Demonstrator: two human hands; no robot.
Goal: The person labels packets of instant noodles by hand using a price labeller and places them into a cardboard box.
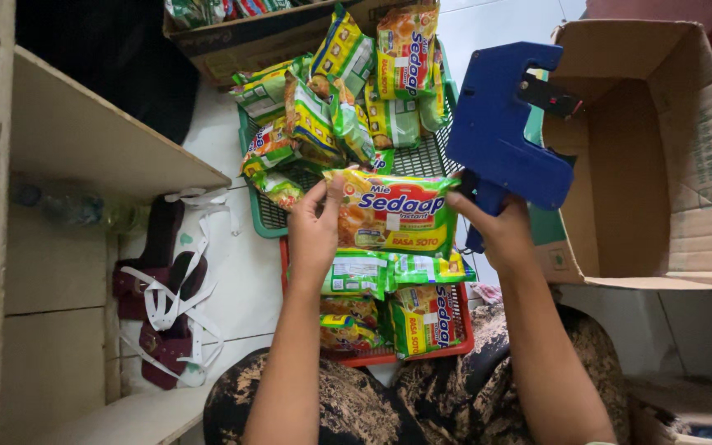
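L hand [313, 239] fingers pinch noodle packet [391, 211] at its left edge, held flat over red basket [455, 346]; R hand [500, 231] clenched on blue label gun [504, 132] grip, fingertips touching packet's right edge. Recommend: keep packet taut & level, press gun square on a bare patch. Green basket [261, 218] w/ more packets beyond.

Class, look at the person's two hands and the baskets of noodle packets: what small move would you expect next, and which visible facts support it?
Probably lowering the blue price-label gun in the right hand onto the noodle packet that the left hand holds up. The gun sits raised just beside the packet, above the red basket of packets.
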